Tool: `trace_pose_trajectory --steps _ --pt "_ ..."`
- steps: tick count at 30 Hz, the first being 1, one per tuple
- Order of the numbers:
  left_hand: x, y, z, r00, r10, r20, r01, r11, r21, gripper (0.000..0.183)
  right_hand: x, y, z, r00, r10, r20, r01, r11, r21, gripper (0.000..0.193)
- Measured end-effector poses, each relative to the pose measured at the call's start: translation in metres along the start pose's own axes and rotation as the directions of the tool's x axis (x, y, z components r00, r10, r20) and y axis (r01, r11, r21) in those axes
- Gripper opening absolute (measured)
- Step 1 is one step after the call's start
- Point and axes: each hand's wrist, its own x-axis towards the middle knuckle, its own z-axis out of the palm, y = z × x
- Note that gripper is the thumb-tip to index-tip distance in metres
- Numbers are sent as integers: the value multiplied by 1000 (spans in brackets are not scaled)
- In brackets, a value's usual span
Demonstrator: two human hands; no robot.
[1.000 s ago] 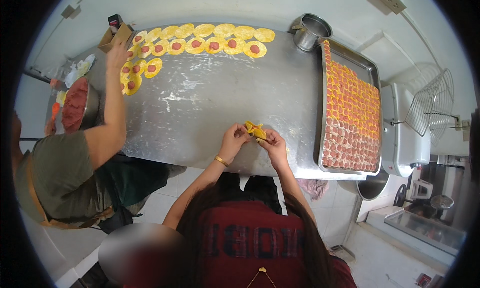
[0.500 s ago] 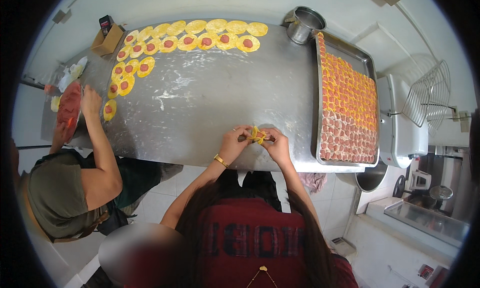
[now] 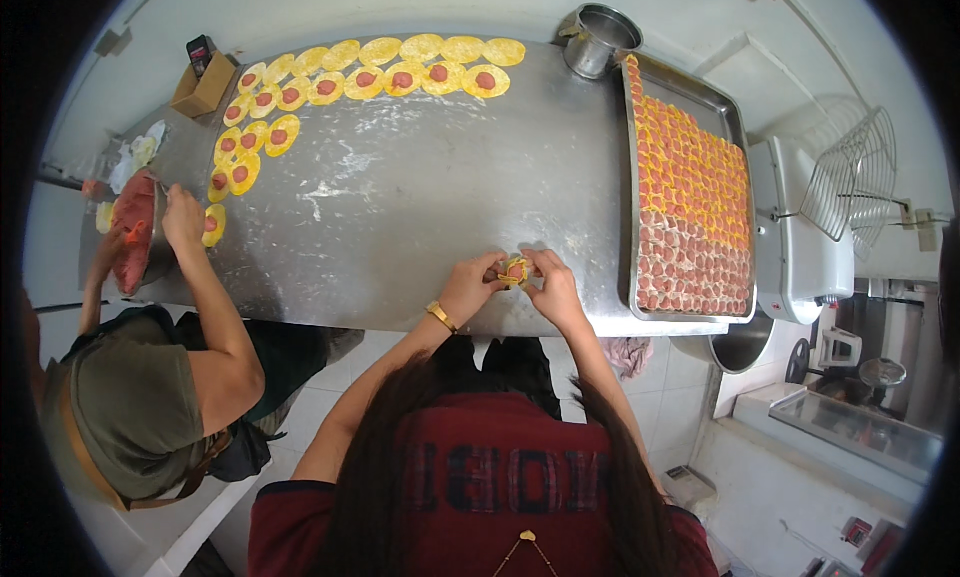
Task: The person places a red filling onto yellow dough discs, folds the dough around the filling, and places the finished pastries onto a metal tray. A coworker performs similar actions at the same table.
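Between the left hand (image 3: 472, 289) and right hand (image 3: 554, 289) sat one filled wrapper (image 3: 516, 270); beyond the left lay seven plain yellow rounds (image 3: 421, 48), fifteen visible pink-topped rounds (image 3: 402, 80); beyond the right, one tray (image 3: 690, 83), one pot (image 3: 597, 52).

**Wrapper gathered, co-worker's hand shifted to the bowl**

Between the person's left hand (image 3: 470, 289) and right hand (image 3: 553, 285), the yellow wrapper (image 3: 515, 270) had gone from a loose fold with flaring edges to a compact cup around pink filling. The co-worker's right hand (image 3: 182, 219) had moved from beside the cardboard box (image 3: 203, 87) to the metal bowl (image 3: 160, 255), and a filled round (image 3: 212, 227) had come into view nearby.
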Motion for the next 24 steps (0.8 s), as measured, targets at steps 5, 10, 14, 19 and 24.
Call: trace_pose_trajectory --steps 5,10,14,19,24 --pt "7 0 1 999 -3 53 0 999 52 28 4 1 8 997 -81 14 81 994 -69 34" --pt "9 3 0 996 -30 78 14 981 192 28 0 2 2 993 -114 -39 113 993 -31 33" --pt "8 2 -4 999 51 5 -51 992 111 28 -4 4 2 999 7 -43 -6 1000 10 36" --pt "9 -1 -1 1000 -1 23 0 999 53 29 2 6 15 996 -79 -33 78 996 -34 37" --pt "7 -5 -2 1000 -13 3 14 1000 -15 27 0 5 11 990 -108 -87 102 992 -72 29"
